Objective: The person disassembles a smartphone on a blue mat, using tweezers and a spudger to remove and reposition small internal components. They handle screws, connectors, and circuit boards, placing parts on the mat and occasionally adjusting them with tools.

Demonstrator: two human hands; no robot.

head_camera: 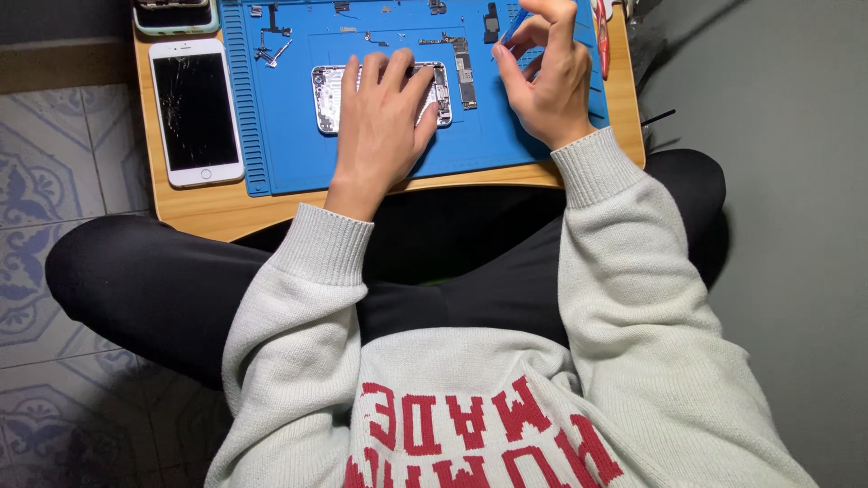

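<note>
1. Far left: white phone point(195, 111) with a cracked dark screen, face up on the wooden table point(199, 212), just beside the blue mat point(289, 154) and apart from both hands.
2. Upper left of the mat: small loose parts point(271, 43), screws and thin strips, well clear of the work.
3. Middle of the mat: opened phone shell point(327, 98), silver, lying flat, mostly covered.
4. Left hand point(380, 126): flat and spread, palm down, fingers pressing the shell onto the mat. Holding nothing, only pinning.
5. Just right of the shell: long narrow circuit board point(464, 74), lying loose on the mat.
6. Right hand point(542, 77): fingers pinched narrowly around a thin blue tool point(514, 25), raised near the mat's top edge, apart from the shell.
7. Probably best done thus: steady downward pressure on the shell to stop sliding; tool tip brought in low and slow; no sweeping of the wrist across the loose board or small parts.
</note>
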